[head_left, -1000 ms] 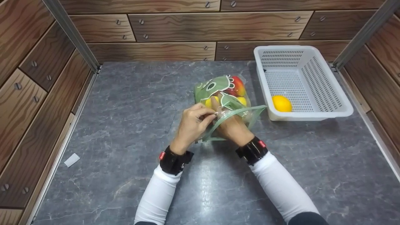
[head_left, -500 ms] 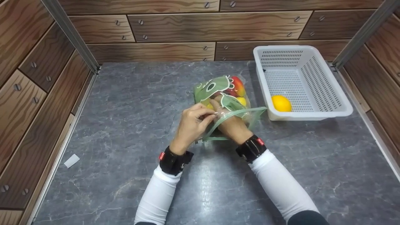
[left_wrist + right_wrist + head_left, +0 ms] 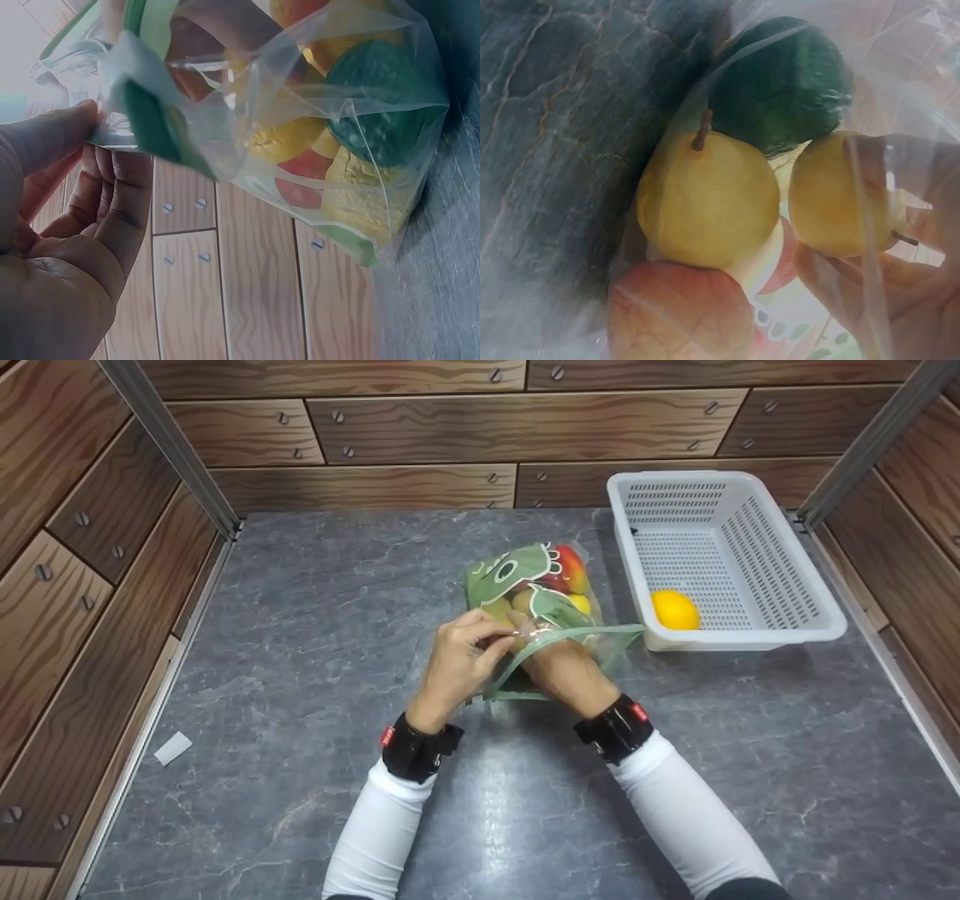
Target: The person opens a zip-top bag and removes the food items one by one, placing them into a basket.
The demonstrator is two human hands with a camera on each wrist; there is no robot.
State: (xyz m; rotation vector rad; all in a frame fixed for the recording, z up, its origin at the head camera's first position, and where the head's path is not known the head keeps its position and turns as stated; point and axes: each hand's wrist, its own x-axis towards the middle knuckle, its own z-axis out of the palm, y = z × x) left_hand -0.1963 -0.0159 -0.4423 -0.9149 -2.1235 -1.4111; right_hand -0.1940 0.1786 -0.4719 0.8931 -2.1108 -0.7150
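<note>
A clear zip bag [image 3: 501, 574] with a green cartoon print lies on the table, holding several fruits. My left hand [image 3: 465, 652] pinches the bag's edge by its opening between thumb and fingers. Through that opening my right hand [image 3: 562, 667] reaches in. In the right wrist view its fingers and thumb grip a yellow pear [image 3: 832, 199] with a short stem. Beside it inside the bag sit another yellow pear [image 3: 709, 199], a dark green round fruit [image 3: 780, 86] and a red-orange fruit [image 3: 679, 311]. A wrinkled pale yellow fruit [image 3: 360, 191] shows in the left wrist view.
A white perforated basket [image 3: 750, 637] stands to the right of the bag, with a yellow-orange lemon-like fruit [image 3: 673, 610] in its near left corner. A small white paper piece [image 3: 173, 748] lies at the left. Wood-patterned walls [image 3: 420, 427] border the grey marbled table [image 3: 315, 660].
My right wrist has shifted slightly right and toward me, its hand still inside the bag. The bag's upper lip has dipped a little. My left hand keeps its pinch.
</note>
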